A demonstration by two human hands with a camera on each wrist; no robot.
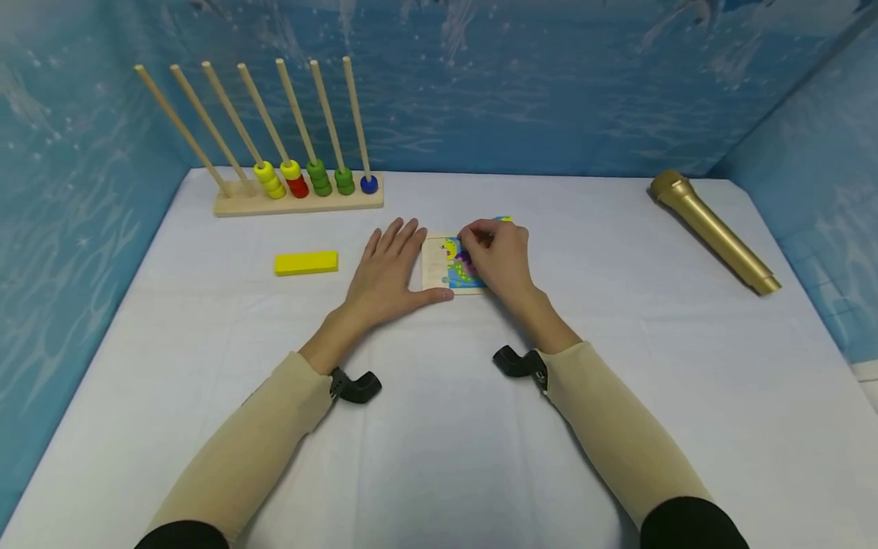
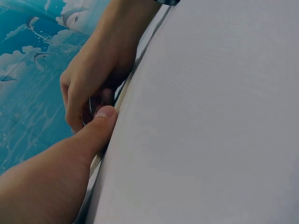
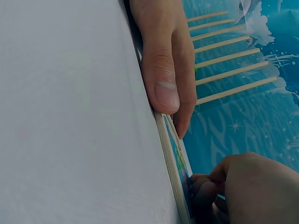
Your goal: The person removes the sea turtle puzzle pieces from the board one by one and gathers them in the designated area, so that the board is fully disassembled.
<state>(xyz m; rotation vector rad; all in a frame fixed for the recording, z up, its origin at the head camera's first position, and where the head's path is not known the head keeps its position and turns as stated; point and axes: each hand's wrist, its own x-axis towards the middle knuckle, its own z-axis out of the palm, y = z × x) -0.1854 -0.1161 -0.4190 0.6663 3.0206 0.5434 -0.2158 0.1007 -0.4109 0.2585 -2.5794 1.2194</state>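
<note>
A small wooden jigsaw board (image 1: 435,263) with a colourful picture lies flat on the white table. My left hand (image 1: 386,276) rests at its left side, fingers spread and straight, the thumb along the near edge. In the right wrist view the left thumb (image 3: 161,79) touches the board's edge. Over the board's right part, my right hand (image 1: 504,255) has its thumb and fingers curled together, pinching what looks like a puzzle piece; the fingers mostly hide it. Behind that hand a blue and yellow piece (image 1: 504,219) peeks out.
A wooden abacus stand (image 1: 298,204) with upright rods and coloured beads stands at the back left. Nearer lies a yellow block (image 1: 306,263). A gold microphone (image 1: 716,232) lies at the right. Blue patterned walls (image 1: 480,99) border the table's back and sides.
</note>
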